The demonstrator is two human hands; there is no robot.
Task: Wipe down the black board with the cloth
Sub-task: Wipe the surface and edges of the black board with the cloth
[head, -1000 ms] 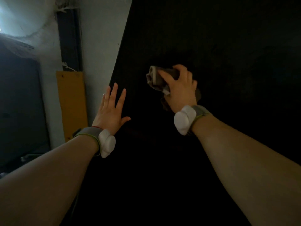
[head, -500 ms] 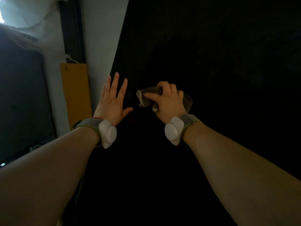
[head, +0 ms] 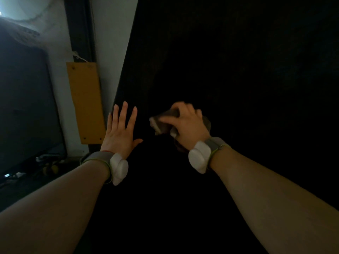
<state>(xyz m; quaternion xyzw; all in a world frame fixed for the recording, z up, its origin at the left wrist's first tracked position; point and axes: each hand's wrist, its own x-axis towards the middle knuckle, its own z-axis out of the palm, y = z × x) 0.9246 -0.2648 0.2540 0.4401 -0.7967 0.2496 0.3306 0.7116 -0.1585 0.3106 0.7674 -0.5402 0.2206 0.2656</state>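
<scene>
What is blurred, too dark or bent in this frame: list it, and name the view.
Head view: the right hand and the cloth are smeared by motion. The left hand is sharp, fingers straight on the board. The board is so dark that no surface detail shows. Light comes only from the upper left. The wide lens tilts the board's left edge.

Dim, light from upper left, motion-blurred right hand (head: 187, 125).
</scene>
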